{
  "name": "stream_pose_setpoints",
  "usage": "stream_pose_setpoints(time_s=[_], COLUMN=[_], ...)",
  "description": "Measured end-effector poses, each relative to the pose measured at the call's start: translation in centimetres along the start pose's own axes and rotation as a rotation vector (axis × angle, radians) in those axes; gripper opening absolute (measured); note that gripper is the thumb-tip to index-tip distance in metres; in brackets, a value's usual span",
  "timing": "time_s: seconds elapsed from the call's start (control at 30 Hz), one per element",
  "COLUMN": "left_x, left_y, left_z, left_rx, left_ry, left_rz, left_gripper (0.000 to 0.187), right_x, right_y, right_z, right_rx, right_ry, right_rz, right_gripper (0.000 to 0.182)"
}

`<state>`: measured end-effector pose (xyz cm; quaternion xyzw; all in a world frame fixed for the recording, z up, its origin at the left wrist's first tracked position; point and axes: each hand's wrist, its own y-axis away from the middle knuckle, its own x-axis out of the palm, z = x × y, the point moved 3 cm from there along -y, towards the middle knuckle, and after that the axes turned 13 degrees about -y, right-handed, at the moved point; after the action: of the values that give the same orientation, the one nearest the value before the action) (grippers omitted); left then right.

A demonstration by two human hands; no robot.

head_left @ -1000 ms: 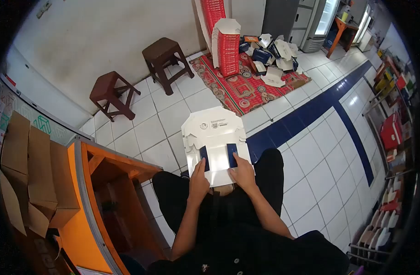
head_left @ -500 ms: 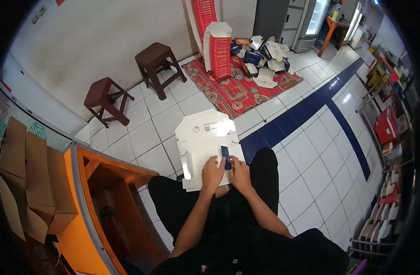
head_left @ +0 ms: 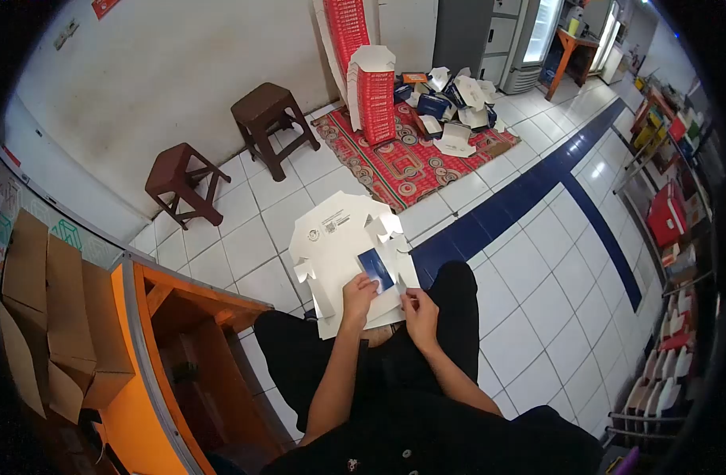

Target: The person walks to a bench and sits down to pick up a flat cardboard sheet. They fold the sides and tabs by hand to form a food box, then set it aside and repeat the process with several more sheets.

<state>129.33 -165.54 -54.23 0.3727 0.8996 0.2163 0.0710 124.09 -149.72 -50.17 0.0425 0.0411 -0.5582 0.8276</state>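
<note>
A white cardboard sheet (head_left: 331, 245) with small printing and partly raised side flaps lies across my lap. On its lower middle is a dark blue panel (head_left: 376, 270). My left hand (head_left: 360, 294) is at the lower left end of this panel, fingers closed on it. At the sheet's right edge, my right hand (head_left: 418, 307) pinches a white flap (head_left: 396, 257) near its lower end. More white board shows underneath the sheet's lower edge.
Two brown stools (head_left: 268, 119) stand by the wall. Red printed boxes (head_left: 376, 103) and a heap of folded blue-and-white boxes (head_left: 458, 103) are on a red rug (head_left: 410, 170). An orange counter (head_left: 133, 332) with brown cartons (head_left: 66, 293) is at left; shelves line the right.
The sheet has turned slightly to the left and its right flap now stands up. My right hand has moved off the blue panel to the right edge; more of the panel shows.
</note>
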Motion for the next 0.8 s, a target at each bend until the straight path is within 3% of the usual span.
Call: stream_pose_setpoints(time_s=[0.03, 0.1, 0.17, 0.23, 0.37, 0.4, 0.43, 0.5, 0.63, 0.67, 0.7, 0.73, 0.8], left_x=[0.2, 1.0, 1.5, 1.7, 2.0, 2.3, 2.3, 2.2, 0.7, -0.5, -1.8, -2.8, -6.6], left_y=[0.2, 0.7, 0.9, 1.4, 2.3, 3.9, 3.9, 3.8, 3.8, 4.0, 4.5, 6.6, 6.5], left_z=[0.0, 0.3, 0.3, 0.3, 0.6, -0.9, -0.5, -0.1, -1.2, -2.5, -3.9, -7.2, -8.2], left_rx=[0.050, 0.109, 0.180, 0.215, 0.290, 0.161, 0.159, 0.257, 0.293, 0.383, 0.310, 0.609, 0.491], left_ry=[-0.019, 0.011, 0.037, -0.195, -0.260, -0.314, -0.317, -0.658, -0.507, -0.662, -0.697, -0.843, -0.928], left_rz=[-0.011, -0.013, -0.014, -0.062, 0.030, 0.026, 0.024, 0.032, 0.156, 0.085, -0.028, -0.306, -0.574], left_gripper=[0.023, 0.027, 0.030, 0.033, 0.034, 0.036, 0.036, 0.042, 0.052, 0.055, 0.048, 0.040, 0.042], right_x=[0.2, 0.8, 1.2, 1.4, 1.6, 1.5, 1.4, 1.9, 2.1, 2.3, 2.4, 2.2, 1.2], right_y=[0.1, 0.1, 0.2, 0.4, 0.3, 0.1, -0.4, -1.1, -2.1, -2.4, -2.7, -2.9, -2.9], right_z=[0.6, 2.1, 1.9, 2.0, 0.9, 1.0, 0.9, 0.6, 0.3, -0.7, -1.6, -2.0, -0.5], right_rx=[-0.001, -0.246, -0.329, -0.276, -0.272, -0.271, -0.223, -0.176, -0.111, -0.130, -0.148, -0.189, -0.173], right_ry=[-0.002, 0.145, 0.207, 0.283, 0.241, 0.239, 0.247, 0.244, 0.254, 0.306, 0.356, 0.373, 0.326], right_rz=[0.001, 0.097, 0.146, 0.167, 0.156, 0.156, 0.124, 0.089, 0.082, 0.099, 0.117, 0.078, 0.066], right_gripper=[0.015, 0.016, 0.017, 0.016, 0.016, 0.016, 0.017, 0.018, 0.027, 0.026, 0.025, 0.023, 0.023])
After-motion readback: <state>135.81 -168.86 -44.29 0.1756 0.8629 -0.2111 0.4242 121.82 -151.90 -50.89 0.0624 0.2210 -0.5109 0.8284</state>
